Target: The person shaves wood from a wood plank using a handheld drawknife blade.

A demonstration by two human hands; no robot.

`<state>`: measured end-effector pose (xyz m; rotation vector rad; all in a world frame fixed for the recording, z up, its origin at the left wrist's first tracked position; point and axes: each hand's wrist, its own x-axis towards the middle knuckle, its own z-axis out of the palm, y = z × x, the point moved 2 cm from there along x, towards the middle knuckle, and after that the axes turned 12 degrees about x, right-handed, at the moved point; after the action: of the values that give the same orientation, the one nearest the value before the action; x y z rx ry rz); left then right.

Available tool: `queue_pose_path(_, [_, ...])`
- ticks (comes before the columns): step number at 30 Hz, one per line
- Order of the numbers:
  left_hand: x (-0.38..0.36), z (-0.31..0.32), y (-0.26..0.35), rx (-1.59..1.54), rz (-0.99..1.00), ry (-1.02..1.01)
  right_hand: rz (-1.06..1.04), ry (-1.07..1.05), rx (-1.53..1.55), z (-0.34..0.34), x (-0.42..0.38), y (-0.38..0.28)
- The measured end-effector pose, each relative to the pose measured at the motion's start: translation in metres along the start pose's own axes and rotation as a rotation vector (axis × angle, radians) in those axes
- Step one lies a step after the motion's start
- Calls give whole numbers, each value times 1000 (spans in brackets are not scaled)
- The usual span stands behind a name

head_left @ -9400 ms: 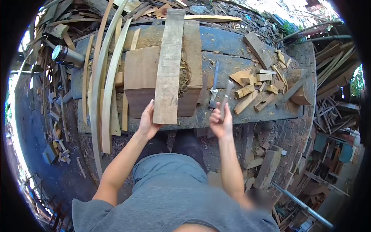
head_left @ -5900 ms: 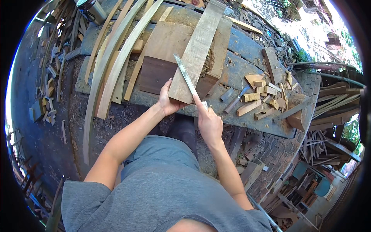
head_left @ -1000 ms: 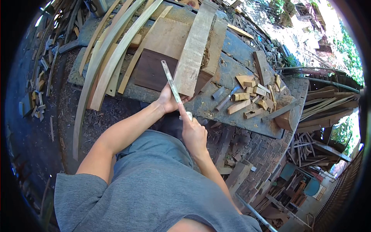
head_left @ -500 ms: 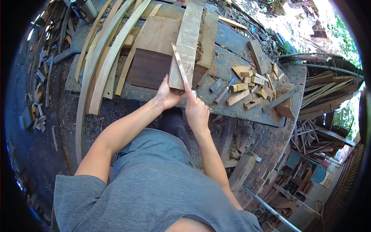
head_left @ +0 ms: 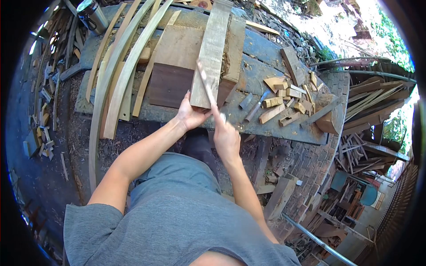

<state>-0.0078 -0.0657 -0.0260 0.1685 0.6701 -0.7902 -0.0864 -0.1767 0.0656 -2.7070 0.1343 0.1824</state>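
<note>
Holding board w/ L hand, 1 tool, prob. metal, w/ R hand.

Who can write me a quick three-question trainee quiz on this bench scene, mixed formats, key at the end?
1. True or false: the left hand is at the far end of the long board, away from the person.

2. Put in order, left to right in the view: small wood offcuts, steel flask, long board.

3. Fill in the blank: the right hand holds a thin flat tool, with its ____ finger stretched out along it.

Key: 1. False (it is at the near end). 2. Steel flask, long board, small wood offcuts. 3. Index.
</note>
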Motion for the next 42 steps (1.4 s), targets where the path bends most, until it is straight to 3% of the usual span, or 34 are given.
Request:
queue_pose_path(3, [1,-6,7,2,-1,-78,-20,-84,-8,-8,-32,-5])
queue_pose_path(6, [-4,-6,10,81,-25,-46,-136,63,-13,-1,9,10])
queue_pose_path(9, [-6,-4,12,110,-17,-64,-137,28,-43,2,44,2])
queue_pose_path(13, [-7,0,14,60,-14,-28,-117,-14,-27,-3,8,-8])
queue_pose_path(15, [2,-10,18,8,-26,-129,-90,-118,-48,-8,-14,-11])
queue_pose_path(18, [-11,2,18,55,-40,-2,-165,-1,-83,-7,23,5])
queue_pose_path(21, [-3,-6,18,66,-34,-88,-124,82,-71,7,77,8])
queue_pose_path(27, [-4,-7,22,99,-21,-34,-125,-122,-42,-8,3,-8])
queue_pose_path(29, [0,-14,25,107,-68,-80,-159,-102,-44,-7,14,-2])
queue_pose_path(31, [-5,-10,23,87,-82,0,-173,-19,-74,-2,48,8])
queue_pose_path(35, [2,-16,30,110,-70,-96,-134,49,-89,7,109,8])
queue_pose_path(37, [6,-19,28,94,-123,-168,-148,6,-78,-2,85,-1])
queue_pose_path(39, [-4,-7,29,70,-74,-59,-209,-67,-75,-3,36,-9])
queue_pose_path(41, [4,-17,28,28,-108,-148,-178,-197,-144,-8,8,-20])
queue_pose_path(42, [2,-16,28,-5,-87,-146,-252,-136,-120,-8,12,-14])
